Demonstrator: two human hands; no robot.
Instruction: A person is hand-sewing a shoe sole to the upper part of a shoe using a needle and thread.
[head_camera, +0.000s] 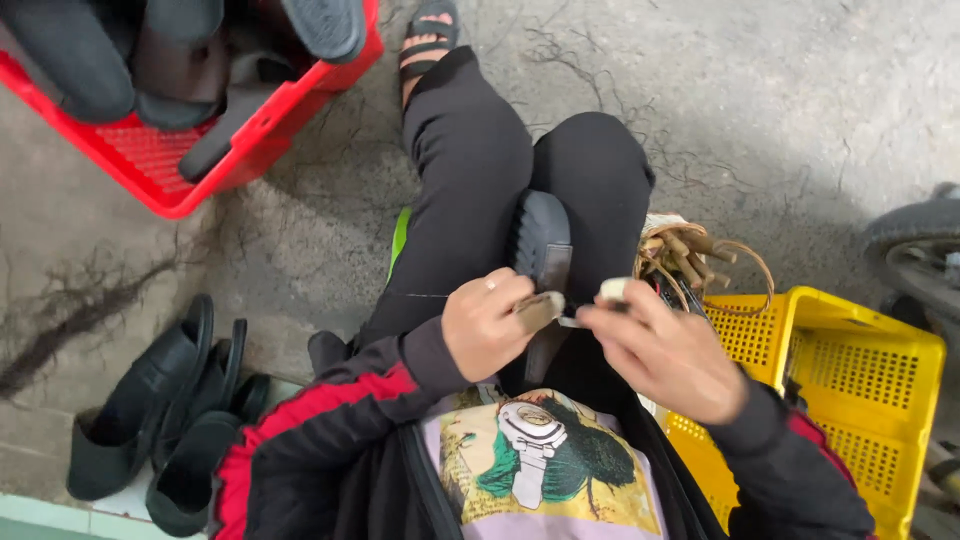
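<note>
While a seated person's black-trousered legs fill the middle of the view from above, a dark sandal (541, 240) is seen propped between the knees, toe end pointing away. Its upper is black and its ridged sole is dark grey; a dark strap hangs from it toward the lap. The left hand (487, 322) is closed, its thumb and fingers pinched on a small tan piece (540, 309) at the strap's near end. The right hand (668, 352) is also closed, its fingertips pressed together on a small pale object (612, 289) just beside the tan piece; what that object is cannot be told. The two hands are near each other but apart, over the lap.

On the concrete floor (780, 90), a red plastic crate (150, 165) of black sandals is set toward the far left corner. A loose pile of black sandals (165, 400) lies at the near left edge. At the near right, a yellow plastic crate (850, 370) is placed just beside the person's right arm, with a bundle of tan looped straps (690, 255) resting on its far rim.
</note>
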